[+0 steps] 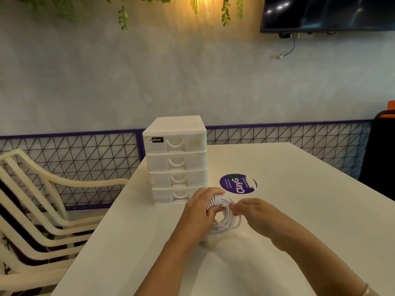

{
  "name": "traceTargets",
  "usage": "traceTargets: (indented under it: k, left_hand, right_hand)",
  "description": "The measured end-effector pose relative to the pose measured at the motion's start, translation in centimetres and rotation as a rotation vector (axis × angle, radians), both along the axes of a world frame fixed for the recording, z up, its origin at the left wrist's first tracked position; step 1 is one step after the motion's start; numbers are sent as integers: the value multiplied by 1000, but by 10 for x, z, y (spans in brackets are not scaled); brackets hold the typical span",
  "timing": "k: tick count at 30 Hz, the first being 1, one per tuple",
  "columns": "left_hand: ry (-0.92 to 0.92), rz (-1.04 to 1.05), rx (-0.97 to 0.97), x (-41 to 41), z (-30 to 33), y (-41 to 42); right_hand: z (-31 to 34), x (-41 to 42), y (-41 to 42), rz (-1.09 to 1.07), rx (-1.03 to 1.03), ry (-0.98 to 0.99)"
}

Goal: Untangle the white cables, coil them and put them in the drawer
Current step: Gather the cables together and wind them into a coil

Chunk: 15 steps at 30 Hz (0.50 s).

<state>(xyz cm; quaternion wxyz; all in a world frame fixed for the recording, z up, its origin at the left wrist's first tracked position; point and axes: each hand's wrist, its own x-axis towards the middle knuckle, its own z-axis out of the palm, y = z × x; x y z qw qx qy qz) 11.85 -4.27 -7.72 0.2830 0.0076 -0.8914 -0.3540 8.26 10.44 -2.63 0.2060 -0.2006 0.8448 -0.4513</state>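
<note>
your left hand (199, 210) gripping the coiled white cable (224, 214), your right hand (252, 211) pinching its edge, all four drawers (177, 161) sitting closed right behind

Tabletop (299, 210): smooth white laminate-like surface with soft sheen; drawer unit (176, 159): translucent white plastic, slightly scuffed; coiled cable (224, 212): smooth white plastic sheath, semi-gloss; round sticker (236, 184): glossy purple print; stacked chairs (42, 210): cream moulded plastic; wall (149, 82): matt, mottled plaster.
</note>
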Motion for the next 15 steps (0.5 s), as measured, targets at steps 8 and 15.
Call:
traceTargets:
  k: [8, 15]
  left_hand:
    - [-5, 69, -89, -2, -2, 1]
    - [11, -148, -35, 5, 2, 17]
  right_hand:
    - [28, -2, 8, 52, 161, 361]
    - [41, -27, 6, -48, 214, 690]
